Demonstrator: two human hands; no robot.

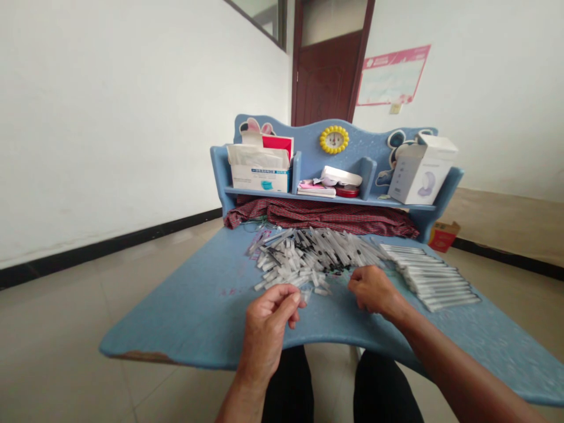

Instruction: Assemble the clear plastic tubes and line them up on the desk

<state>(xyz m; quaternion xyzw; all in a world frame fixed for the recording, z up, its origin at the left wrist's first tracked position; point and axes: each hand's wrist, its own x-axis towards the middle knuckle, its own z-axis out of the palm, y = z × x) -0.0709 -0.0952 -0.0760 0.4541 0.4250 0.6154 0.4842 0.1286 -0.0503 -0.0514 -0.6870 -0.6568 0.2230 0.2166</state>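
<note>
A loose heap of clear pen barrels and caps [308, 255] lies on the blue desk [194, 305]. My left hand [269, 320] hovers at the heap's near edge, fingers curled into a pinch; whatever small piece it holds is hidden. My right hand [373, 289] rests palm down at the heap's near right edge, fingers bent onto the pieces. To the right, a neat row of assembled white pens [434, 276] lies side by side.
A checked cloth [317, 214] lies under the desk's shelf, which carries a mask box [259, 167], booklets, a red tin [347, 191] and a white carton [420, 170]. A yellow flower clock [333, 139] hangs on the backboard. Brown door behind, tiled floor around.
</note>
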